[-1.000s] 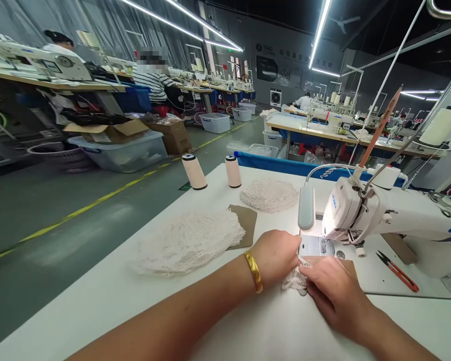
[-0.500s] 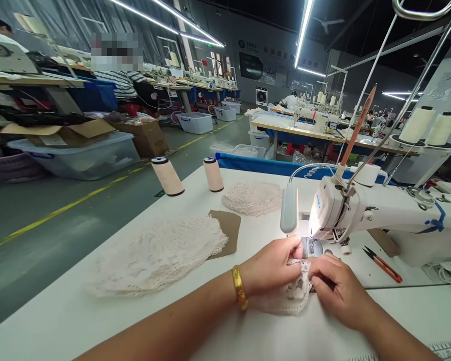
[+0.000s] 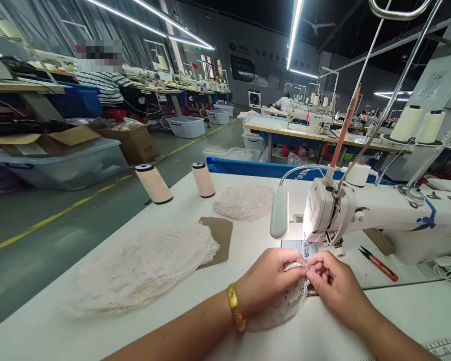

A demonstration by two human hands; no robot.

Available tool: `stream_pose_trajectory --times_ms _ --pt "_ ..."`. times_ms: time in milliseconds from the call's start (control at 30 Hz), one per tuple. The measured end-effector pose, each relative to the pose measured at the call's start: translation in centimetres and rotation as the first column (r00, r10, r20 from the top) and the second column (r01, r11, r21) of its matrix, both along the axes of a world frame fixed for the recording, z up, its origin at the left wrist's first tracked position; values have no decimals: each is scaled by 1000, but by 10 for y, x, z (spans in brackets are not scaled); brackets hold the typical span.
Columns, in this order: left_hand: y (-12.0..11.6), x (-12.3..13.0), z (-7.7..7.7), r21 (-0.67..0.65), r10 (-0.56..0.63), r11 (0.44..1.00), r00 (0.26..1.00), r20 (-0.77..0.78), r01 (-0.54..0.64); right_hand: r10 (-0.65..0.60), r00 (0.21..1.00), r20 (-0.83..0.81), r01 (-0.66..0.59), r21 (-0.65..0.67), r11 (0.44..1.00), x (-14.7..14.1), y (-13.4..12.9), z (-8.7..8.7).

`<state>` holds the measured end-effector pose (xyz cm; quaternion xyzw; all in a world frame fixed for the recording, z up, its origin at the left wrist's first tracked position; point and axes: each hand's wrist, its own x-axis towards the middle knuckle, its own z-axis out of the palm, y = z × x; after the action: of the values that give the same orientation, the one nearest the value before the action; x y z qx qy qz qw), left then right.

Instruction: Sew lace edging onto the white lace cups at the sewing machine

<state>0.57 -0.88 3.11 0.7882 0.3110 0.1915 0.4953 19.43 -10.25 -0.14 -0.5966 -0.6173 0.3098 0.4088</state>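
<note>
White tabletop (image 3: 33,333) spreads beneath both forearms, leaving most room on the near side, while the industrial sewing machine (image 3: 376,208) bounds the far right and a lace stack (image 3: 135,271) reaches toward the left edge. Just in front of the needle plate (image 3: 295,244), the left hand (image 3: 270,276) pinches the scalloped lace piece (image 3: 281,311) by its upper edge between thumb and forefinger, and the right hand (image 3: 336,281) pinches that edge right beside it. Thin and openwork, the lace should feel light, limp and easily snagged, best held by its border.
</note>
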Motion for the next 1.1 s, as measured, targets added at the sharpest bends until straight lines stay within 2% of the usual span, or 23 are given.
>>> stream_pose_trajectory --times_ms 200,400,600,800,933,1100 --pt "-4 1 0 22 29 999 1000 3 -29 -4 998 63 -2 83 997 -2 1 2" --pt "-6 4 0 -11 -14 1000 999 31 14 -14 990 140 -9 164 986 -3 2 4" --pt "-6 4 0 1 60 998 998 4 -60 -27 992 121 5 177 984 -2 1 4" --pt "-7 2 0 20 30 999 999 18 -30 -16 997 71 6 137 991 -2 0 4" --pt "-8 2 -1 75 40 996 999 15 -42 -5 993 119 -15 167 986 -2 1 3" --pt "-10 4 0 -7 -28 1000 992 119 29 -40 986 163 10 182 983 -1 1 1"
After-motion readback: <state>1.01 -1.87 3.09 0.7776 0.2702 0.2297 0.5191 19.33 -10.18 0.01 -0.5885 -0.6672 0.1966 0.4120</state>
